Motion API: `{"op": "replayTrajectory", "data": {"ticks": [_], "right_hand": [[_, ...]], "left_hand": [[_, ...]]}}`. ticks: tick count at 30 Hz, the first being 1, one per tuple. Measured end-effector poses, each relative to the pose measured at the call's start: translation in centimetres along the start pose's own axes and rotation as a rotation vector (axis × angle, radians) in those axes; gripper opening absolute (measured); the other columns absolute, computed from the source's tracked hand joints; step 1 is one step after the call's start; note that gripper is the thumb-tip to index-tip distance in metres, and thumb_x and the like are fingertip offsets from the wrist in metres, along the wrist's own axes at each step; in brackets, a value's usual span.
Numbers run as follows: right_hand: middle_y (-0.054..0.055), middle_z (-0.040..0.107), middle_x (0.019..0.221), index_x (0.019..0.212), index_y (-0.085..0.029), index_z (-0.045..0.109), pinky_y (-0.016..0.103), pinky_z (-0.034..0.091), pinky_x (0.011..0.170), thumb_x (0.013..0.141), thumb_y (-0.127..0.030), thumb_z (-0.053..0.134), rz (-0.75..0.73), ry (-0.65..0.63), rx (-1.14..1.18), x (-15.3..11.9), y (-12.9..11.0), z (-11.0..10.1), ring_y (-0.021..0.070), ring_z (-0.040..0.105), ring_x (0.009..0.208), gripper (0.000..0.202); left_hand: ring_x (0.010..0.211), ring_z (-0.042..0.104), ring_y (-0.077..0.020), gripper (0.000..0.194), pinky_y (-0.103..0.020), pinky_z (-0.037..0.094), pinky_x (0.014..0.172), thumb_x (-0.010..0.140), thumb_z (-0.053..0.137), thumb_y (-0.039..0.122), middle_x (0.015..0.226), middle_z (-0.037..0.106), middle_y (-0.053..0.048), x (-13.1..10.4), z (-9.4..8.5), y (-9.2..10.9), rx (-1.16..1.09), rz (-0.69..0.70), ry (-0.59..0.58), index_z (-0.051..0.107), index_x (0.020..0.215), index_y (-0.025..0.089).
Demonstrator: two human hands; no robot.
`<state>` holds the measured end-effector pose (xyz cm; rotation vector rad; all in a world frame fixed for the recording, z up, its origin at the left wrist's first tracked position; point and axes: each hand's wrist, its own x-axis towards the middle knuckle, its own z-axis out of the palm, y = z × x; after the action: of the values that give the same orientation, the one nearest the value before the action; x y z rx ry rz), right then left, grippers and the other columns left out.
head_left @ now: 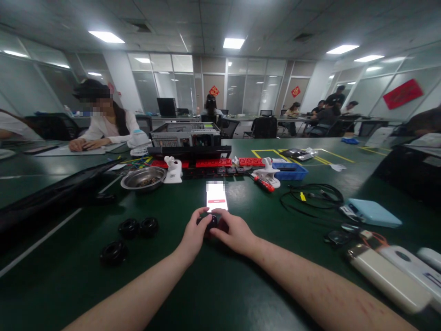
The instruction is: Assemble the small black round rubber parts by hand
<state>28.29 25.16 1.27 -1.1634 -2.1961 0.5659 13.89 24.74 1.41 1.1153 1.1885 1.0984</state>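
Observation:
Between my two hands, low over the green table (193, 294), is a round black object (212, 222). My left hand (195, 230) grips its left side, with thumb and fingers closed on it. From the right, my right hand (236, 230) holds the same object, its fingers curled around that side. Just beyond my fingertips lies a phone (217, 196) with a bright screen. To the left are three black ring-like pieces, two side by side (128, 228) (149, 226) and one nearer (114, 253).
Farther back are a metal bowl (144, 178), white clamps (173, 170), a red-handled tool (264, 184), a blue tray (291, 171) and an open computer case (186, 135). Cables (313, 195) and power banks (387, 276) lie right. A person (103, 119) sits across at left.

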Motion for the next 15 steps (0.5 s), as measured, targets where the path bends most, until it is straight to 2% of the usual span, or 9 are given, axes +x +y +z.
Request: {"op": "replayTrajectory", "data": {"ticks": [5,12,15], "right_hand": [[0.001,0.057,0.075,0.106,-0.02,0.051,0.022,0.038,0.058,0.08,-0.031,0.053,0.003,0.0,0.002,0.16,0.31,0.03,0.0124,0.052,0.063,0.029],[0.001,0.059,0.08,0.119,-0.021,0.043,0.023,0.039,0.065,0.081,-0.021,0.05,-0.083,0.003,0.029,0.33,0.54,0.19,0.0127,0.053,0.068,0.039],[0.001,0.059,0.079,0.12,-0.021,0.042,0.023,0.039,0.064,0.08,-0.021,0.051,-0.088,-0.002,0.025,0.17,0.28,0.04,0.0134,0.053,0.067,0.041]], "left_hand": [[0.071,0.057,-0.0173,0.038,-0.027,0.046,0.057,0.072,0.048,0.031,0.09,0.054,-0.006,-0.41,0.09,0.68,-0.054,-0.027,0.034,0.043,0.107,0.021],[0.054,0.055,-0.0135,0.036,-0.024,0.043,0.048,0.076,0.043,0.042,0.07,0.054,-0.002,0.06,0.14,0.44,-0.06,-0.025,0.02,0.044,0.101,0.017],[0.056,0.055,-0.0141,0.034,-0.025,0.044,0.05,0.076,0.044,0.041,0.073,0.055,-0.003,-0.09,0.18,0.62,-0.043,-0.029,0.024,0.046,0.099,0.017]]}}
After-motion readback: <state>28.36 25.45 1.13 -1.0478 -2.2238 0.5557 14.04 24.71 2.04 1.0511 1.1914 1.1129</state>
